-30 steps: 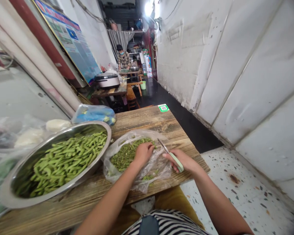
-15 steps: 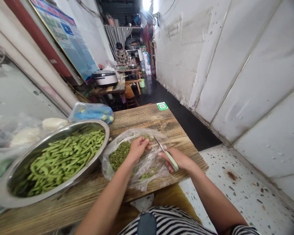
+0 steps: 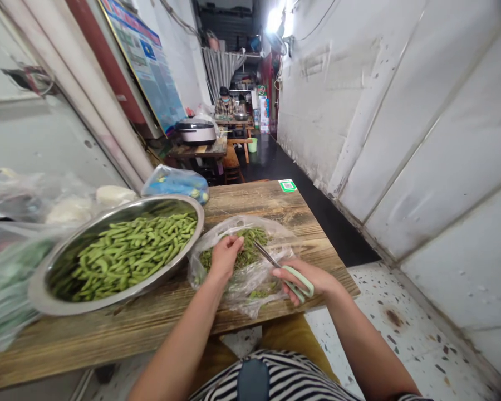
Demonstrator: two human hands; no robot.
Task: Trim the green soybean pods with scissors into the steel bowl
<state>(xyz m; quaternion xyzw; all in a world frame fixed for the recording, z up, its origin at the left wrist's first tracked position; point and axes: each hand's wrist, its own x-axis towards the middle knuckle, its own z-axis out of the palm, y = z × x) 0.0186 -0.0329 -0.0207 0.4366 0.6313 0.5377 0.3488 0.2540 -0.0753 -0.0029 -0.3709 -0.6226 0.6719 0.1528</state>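
My left hand (image 3: 224,258) rests in a clear plastic bag (image 3: 250,292), its fingers pinched together over chopped green pods (image 3: 244,256). The bag lies on a worn wooden table (image 3: 267,203). My right hand (image 3: 304,281) grips green-handled scissors (image 3: 294,280) at the bag's right side, with the steel blades pointing left towards the pods. To the left of the bag stands a wide stainless steel bowl (image 3: 69,278), heaped with whole green soybean pods (image 3: 129,250).
A blue plastic bag (image 3: 176,184) lies behind the bowl, and a green QR code sticker (image 3: 287,185) sits on the table's far edge. Plastic bags (image 3: 8,278) crowd the left. A white wall runs along the right. Far down the narrow room, a person (image 3: 226,103) sits at a table beyond a rice cooker (image 3: 195,132).
The whole scene has shifted right in view, and the bowl now shows further from the left edge. The scissors have swung, their blades now pointing further left, and my left hand has drawn back slightly.
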